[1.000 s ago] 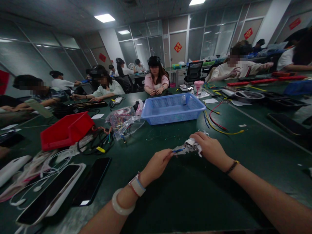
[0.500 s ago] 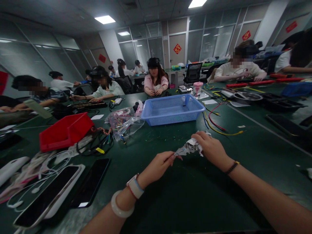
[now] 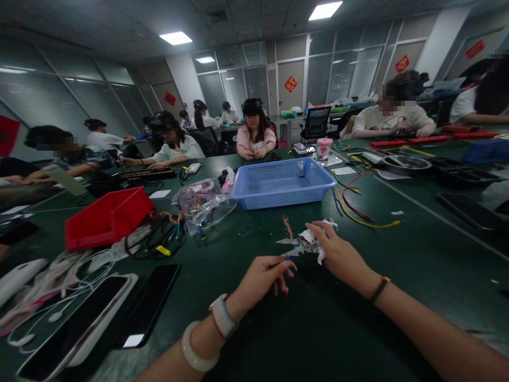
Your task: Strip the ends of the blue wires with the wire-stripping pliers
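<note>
My right hand (image 3: 338, 249) is closed round flat grey metal wire strippers (image 3: 304, 246), whose grip is wrapped in crumpled white paper or cloth (image 3: 318, 241). Their toothed jaws are spread apart and point left. Between the jaws runs a thin blue wire (image 3: 295, 246), its bare copper strands (image 3: 288, 227) fanning out on the far side. My left hand (image 3: 266, 273) pinches the near part of this wire between thumb and forefinger, with its other fingers loosely bent. Fingers hide the rest of the wire.
Ahead stands a blue mesh basket (image 3: 284, 188). To the left are a clear bag of wires (image 3: 204, 204), a red bin (image 3: 109, 217) and two phones (image 3: 149, 302). Loose coloured wires (image 3: 358, 209) lie right of the basket. Several people sit around the tables.
The stripper jaws have spread from nearly closed. The blue wire and its copper strands now show between them. My left hand's lower fingers have loosened.
</note>
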The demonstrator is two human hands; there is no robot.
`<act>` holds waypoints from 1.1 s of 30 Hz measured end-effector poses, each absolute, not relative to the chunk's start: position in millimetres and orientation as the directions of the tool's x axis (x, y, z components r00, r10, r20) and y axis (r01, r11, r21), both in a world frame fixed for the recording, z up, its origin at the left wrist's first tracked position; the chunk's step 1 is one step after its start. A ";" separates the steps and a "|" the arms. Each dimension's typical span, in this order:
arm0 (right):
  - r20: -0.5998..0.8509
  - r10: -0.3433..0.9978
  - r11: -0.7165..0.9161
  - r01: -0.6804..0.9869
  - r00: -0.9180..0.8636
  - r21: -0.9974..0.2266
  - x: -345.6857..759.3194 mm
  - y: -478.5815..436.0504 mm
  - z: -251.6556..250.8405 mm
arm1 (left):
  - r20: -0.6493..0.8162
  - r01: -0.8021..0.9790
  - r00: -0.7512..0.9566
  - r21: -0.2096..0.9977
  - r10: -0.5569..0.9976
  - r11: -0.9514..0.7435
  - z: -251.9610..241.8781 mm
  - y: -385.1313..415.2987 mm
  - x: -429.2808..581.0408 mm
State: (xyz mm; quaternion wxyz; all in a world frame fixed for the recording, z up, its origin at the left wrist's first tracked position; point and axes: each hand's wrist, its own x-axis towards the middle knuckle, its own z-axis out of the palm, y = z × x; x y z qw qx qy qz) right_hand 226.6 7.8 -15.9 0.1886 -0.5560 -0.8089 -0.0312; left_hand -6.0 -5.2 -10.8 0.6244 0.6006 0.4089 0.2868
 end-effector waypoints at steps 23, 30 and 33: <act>0.319 0.891 0.305 0.946 -0.323 0.106 219.2 4.8 -13.2 | -0.041 0.209 0.369 0.977 0.929 -0.040 -6.9 -17.0 -0.5; 0.345 0.882 0.296 0.947 -0.322 0.128 227.6 7.3 -9.3 | -0.140 0.177 0.455 0.982 0.879 0.065 -5.6 -14.2 -0.9; 0.370 0.867 0.308 0.942 -0.334 0.129 230.4 7.3 -5.7 | -0.167 0.156 0.518 0.983 0.839 0.100 -2.0 -12.9 -2.2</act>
